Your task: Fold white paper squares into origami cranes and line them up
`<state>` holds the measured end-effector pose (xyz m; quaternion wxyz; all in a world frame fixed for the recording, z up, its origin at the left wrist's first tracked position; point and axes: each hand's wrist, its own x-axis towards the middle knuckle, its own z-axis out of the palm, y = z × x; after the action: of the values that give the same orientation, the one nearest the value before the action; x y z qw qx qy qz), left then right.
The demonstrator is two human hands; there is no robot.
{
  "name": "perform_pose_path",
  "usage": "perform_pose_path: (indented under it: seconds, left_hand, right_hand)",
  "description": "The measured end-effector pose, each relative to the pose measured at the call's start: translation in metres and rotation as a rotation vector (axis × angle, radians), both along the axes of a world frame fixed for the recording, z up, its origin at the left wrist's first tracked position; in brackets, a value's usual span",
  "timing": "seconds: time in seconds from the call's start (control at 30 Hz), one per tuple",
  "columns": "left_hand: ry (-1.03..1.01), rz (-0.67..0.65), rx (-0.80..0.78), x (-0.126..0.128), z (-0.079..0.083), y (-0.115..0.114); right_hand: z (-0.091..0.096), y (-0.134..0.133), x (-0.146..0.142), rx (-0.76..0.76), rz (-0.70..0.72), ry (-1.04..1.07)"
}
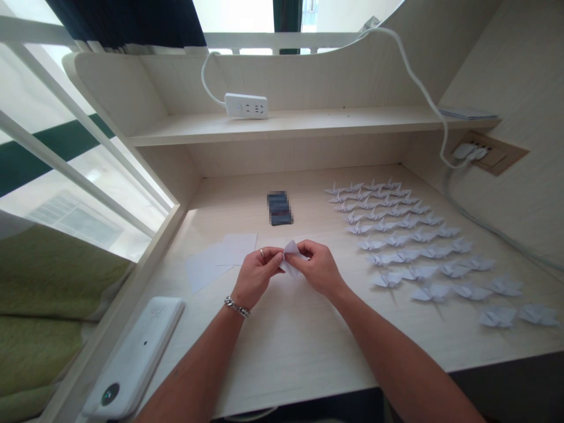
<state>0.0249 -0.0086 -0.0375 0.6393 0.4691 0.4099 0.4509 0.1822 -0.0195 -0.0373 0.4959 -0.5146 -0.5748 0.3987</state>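
Note:
Between my two hands, above the middle of the desk, is a piece of folded white paper [291, 269] with a pointed top and bottom. My left hand [259, 271], wearing a ring and a chain bracelet, pinches its left edge between thumb and fingers. My right hand [321, 267] grips the right part, the thumb lying across the paper's face. Loose white paper sheets [209, 265] lie flat just left of my left hand. Rows of folded paper cranes [408, 255] stand to the right of my right hand.
A dark pixelated object [280, 208] lies beyond my hands. At the desk's left edge is a white device [136, 358] with a round dark button. A power strip [245, 106] rests on the shelf [308, 120]. A white cable [418, 82] runs to the wall socket [496, 157].

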Motion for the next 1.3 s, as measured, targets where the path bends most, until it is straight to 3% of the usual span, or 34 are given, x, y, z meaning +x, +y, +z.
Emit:
perform_pose_path:
  seconds: [0.17,0.33,0.47,0.73,0.93,1.13,1.3]
  left_hand:
    - [0.057,0.016,0.003,0.000,0.004,-0.001]
    - [0.069,0.051,-0.006,-0.002,0.006,0.000]
    - [0.072,0.043,-0.024,-0.003,0.006,0.000]
    - [0.156,0.088,-0.039,-0.001,0.009,0.000]
    - [0.236,0.097,-0.064,-0.002,0.010,0.000]
    - [0.220,0.020,-0.081,-0.005,0.011,0.001]
    - [0.212,0.057,-0.038,-0.004,0.007,0.002]
  right_hand:
    - [0.000,0.001,0.001,0.006,0.008,0.014]
    - [-0.002,0.007,0.007,-0.053,0.166,0.172]
    - [-0.005,0.008,0.007,-0.083,0.167,0.218]
    - [-0.004,0.005,0.003,-0.100,0.146,0.145]
    - [-0.004,0.004,0.005,-0.101,0.231,0.083]
    - [-0.004,0.003,0.003,-0.078,0.203,0.043]
    - [-0.005,0.002,0.001,-0.056,0.194,0.044]
